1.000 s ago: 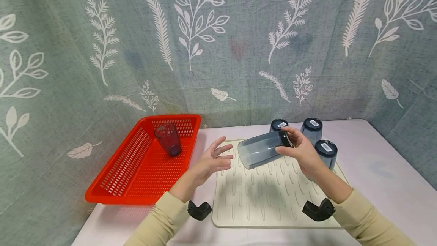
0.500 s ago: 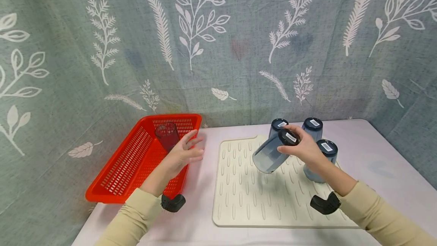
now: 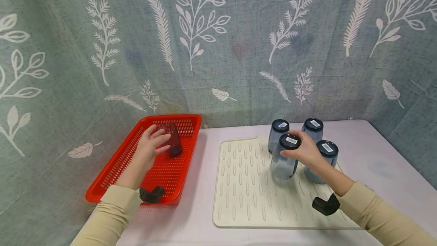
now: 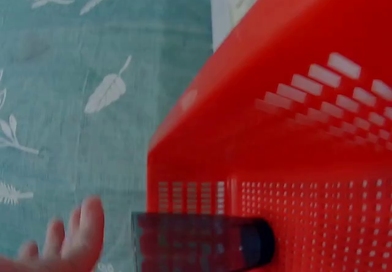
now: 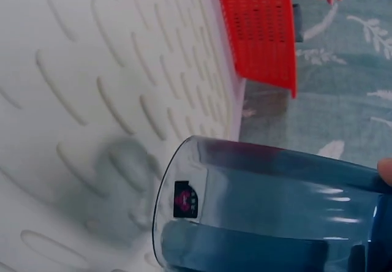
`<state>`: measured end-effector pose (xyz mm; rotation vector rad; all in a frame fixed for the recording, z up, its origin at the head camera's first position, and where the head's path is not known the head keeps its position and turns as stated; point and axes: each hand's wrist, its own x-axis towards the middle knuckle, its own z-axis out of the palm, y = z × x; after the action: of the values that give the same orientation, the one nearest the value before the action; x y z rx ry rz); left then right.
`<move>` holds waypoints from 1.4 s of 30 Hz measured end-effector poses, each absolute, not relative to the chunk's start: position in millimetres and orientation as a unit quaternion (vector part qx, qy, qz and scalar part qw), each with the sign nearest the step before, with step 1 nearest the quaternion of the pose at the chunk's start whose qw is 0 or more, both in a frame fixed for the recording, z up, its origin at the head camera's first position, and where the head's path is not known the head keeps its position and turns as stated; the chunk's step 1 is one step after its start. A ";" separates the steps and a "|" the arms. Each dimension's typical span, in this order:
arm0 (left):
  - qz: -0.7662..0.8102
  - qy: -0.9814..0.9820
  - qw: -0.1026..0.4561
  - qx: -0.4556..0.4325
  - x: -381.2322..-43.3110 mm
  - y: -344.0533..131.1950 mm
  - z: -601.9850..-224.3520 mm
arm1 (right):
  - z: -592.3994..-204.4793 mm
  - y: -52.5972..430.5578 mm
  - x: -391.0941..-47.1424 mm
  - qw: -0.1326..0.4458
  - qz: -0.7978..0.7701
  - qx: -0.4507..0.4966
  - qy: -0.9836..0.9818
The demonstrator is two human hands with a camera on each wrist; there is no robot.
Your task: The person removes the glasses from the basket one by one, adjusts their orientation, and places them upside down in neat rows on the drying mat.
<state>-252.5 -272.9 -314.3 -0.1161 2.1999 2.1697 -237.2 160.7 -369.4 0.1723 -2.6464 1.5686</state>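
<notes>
My right hand grips a blue-tinted drinking glass near its dark base, which faces up with a barcode label on it. The glass is turned mouth down, its rim close over the cream drying mat; a small dark sticker shows near the rim of the held glass in the right wrist view. My left hand, fingers spread and holding nothing, is over the red basket. Inside it, another glass leans against the basket's back; the left hand partly covers it. In the left wrist view, fingers are near that glass.
Three more upside-down blue glasses stand at the mat's back right: one glass behind the held one, another glass at the back, and a third glass beside my right hand. A patterned curtain hangs behind the white table.
The right hand has turned the glass from lying sideways to mouth down and lowered it toward the mat. The left hand has moved left, from beside the glass to over the basket.
</notes>
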 end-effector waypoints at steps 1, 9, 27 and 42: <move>0.704 0.708 0.009 -0.057 -252.9 -275.4 -312.5 | -370.5 161.3 -237.7 0.033 0.505 0.057 -0.861; 0.661 0.738 -0.034 -0.134 -259.9 -288.7 -312.0 | -380.1 163.6 -242.5 0.044 0.452 0.052 -0.889; 0.623 0.768 0.024 -0.143 -282.8 -297.7 -332.8 | -392.1 163.1 -243.4 0.044 0.433 0.052 -0.899; 0.605 0.774 0.047 -0.181 -297.4 -295.7 -346.8 | -385.3 164.9 -234.1 -0.010 0.480 0.049 -0.876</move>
<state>-297.4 -295.7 -346.8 -0.5526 2.3616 1.8467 -234.1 164.9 -385.3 0.1547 -2.7699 1.5162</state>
